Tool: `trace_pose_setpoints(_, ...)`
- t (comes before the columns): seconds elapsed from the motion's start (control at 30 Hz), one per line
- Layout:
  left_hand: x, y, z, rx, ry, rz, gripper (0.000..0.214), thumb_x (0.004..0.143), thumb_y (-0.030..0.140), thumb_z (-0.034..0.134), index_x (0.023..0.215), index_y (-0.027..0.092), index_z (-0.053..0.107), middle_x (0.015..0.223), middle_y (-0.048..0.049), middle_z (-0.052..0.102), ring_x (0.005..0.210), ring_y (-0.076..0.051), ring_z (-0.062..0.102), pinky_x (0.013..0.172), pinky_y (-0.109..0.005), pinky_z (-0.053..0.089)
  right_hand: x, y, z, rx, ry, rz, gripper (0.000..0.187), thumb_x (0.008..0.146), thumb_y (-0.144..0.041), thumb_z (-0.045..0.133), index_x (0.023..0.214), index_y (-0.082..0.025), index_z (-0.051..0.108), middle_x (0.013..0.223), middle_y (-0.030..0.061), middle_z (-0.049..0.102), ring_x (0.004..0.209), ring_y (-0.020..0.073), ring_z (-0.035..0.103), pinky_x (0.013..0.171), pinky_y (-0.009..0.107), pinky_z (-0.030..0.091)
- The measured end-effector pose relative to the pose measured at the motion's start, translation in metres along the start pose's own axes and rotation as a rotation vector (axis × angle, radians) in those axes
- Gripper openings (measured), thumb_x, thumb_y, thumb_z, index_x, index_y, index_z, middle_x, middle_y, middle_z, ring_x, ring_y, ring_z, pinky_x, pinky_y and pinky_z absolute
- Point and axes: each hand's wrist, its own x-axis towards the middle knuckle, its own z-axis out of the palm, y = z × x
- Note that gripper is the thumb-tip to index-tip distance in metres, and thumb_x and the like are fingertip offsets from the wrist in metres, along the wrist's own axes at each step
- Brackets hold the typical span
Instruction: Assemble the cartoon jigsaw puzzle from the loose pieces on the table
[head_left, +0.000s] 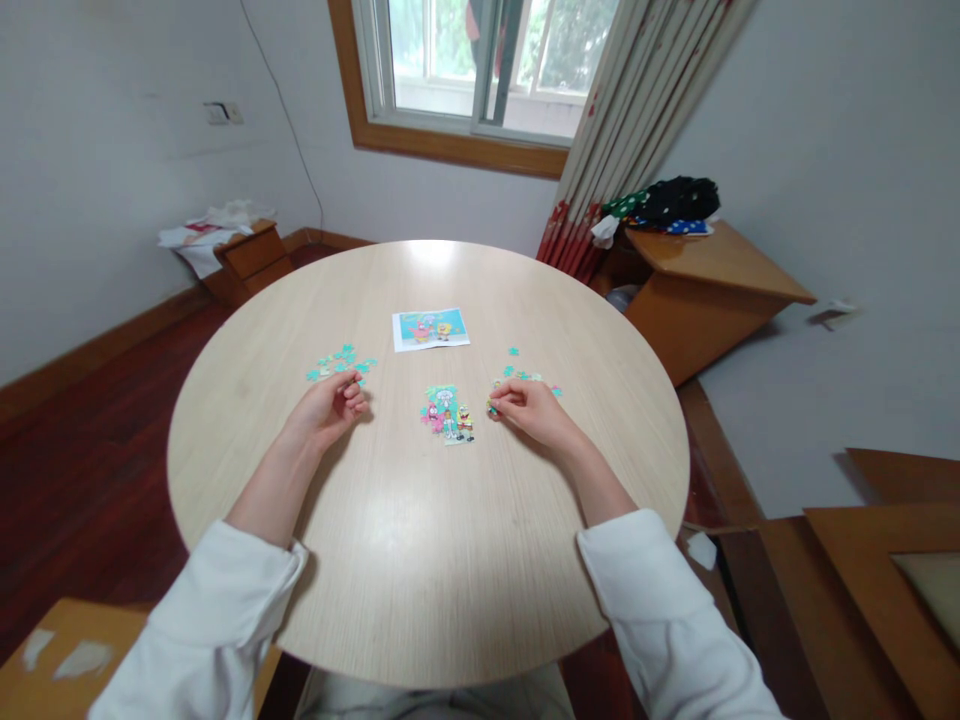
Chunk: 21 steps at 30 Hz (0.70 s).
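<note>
A partly joined jigsaw puzzle with cartoon figures lies flat on the table between my hands. My right hand is just to its right, thumb and fingers pinching a small puzzle piece. Behind that hand are several loose puzzle pieces, some half covered by it. On the other side, my left hand hovers with its fingers curled; whatever they hold, if anything, is hidden. Beyond it is a scattered group of mostly turquoise puzzle pieces. A printed picture sheet with similar cartoon figures lies behind the joined part.
All of this rests on a round, light wooden table. A wooden cabinet with clothes on top stands at the back right. A small stand with papers is at the back left, and a curtained window is behind.
</note>
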Motion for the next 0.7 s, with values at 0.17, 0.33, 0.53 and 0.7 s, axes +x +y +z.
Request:
trace_pose_setpoints(0.17, -0.0018, 0.0005, 0.0016, -0.015, 0.009, -0.007, 0.025, 0.082, 0.009, 0.048, 0.057, 0.015, 0.045, 0.039, 0.0070, 0.034, 0.034, -0.004, 0.031, 0.038, -0.015, 0.029, 0.0007, -0.0034, 0.0043, -0.070, 0.015, -0.074, 0.014, 0.071, -0.030, 0.061, 0.071, -0.016, 0.061, 0.074, 0.0043, 0.065, 0.073, 0.0150, 0.061, 0.073, 0.032, 0.048)
trace_pose_setpoints(0.33, -0.0025, 0.0004, 0.0022, -0.022, 0.018, -0.004, 0.027, 0.082, 0.009, 0.047, 0.056, 0.015, 0.044, 0.039, 0.0066, 0.034, 0.034, -0.004, 0.031, 0.037, -0.015, 0.029, 0.0001, -0.0050, 0.0072, -0.053, -0.008, -0.079, 0.014, 0.072, -0.030, 0.060, 0.073, -0.016, 0.061, 0.074, 0.0035, 0.064, 0.071, 0.0144, 0.059, 0.072, 0.031, 0.046)
trace_pose_setpoints(0.53, -0.0035, 0.0011, 0.0034, -0.027, 0.021, -0.010, 0.029, 0.084, 0.008, 0.044, 0.056, 0.015, 0.045, 0.039, 0.0065, 0.034, 0.033, -0.004, 0.030, 0.037, -0.015, 0.029, -0.0023, -0.0057, 0.0096, -0.026, -0.056, -0.090, 0.021, 0.077, -0.026, 0.056, 0.094, -0.015, 0.063, 0.075, 0.0018, 0.061, 0.068, 0.0123, 0.057, 0.068, 0.028, 0.045)
trace_pose_setpoints(0.7, -0.0035, -0.0001, 0.0028, -0.019, -0.010, -0.007, 0.026, 0.084, 0.009, 0.047, 0.058, 0.014, 0.047, 0.040, 0.0063, 0.036, 0.035, -0.004, 0.032, 0.038, -0.014, 0.030, -0.0021, -0.0026, 0.0107, -0.080, -0.126, -0.075, 0.019, 0.077, -0.024, 0.055, 0.087, -0.013, 0.067, 0.082, 0.0063, 0.067, 0.074, 0.0141, 0.060, 0.072, 0.030, 0.045)
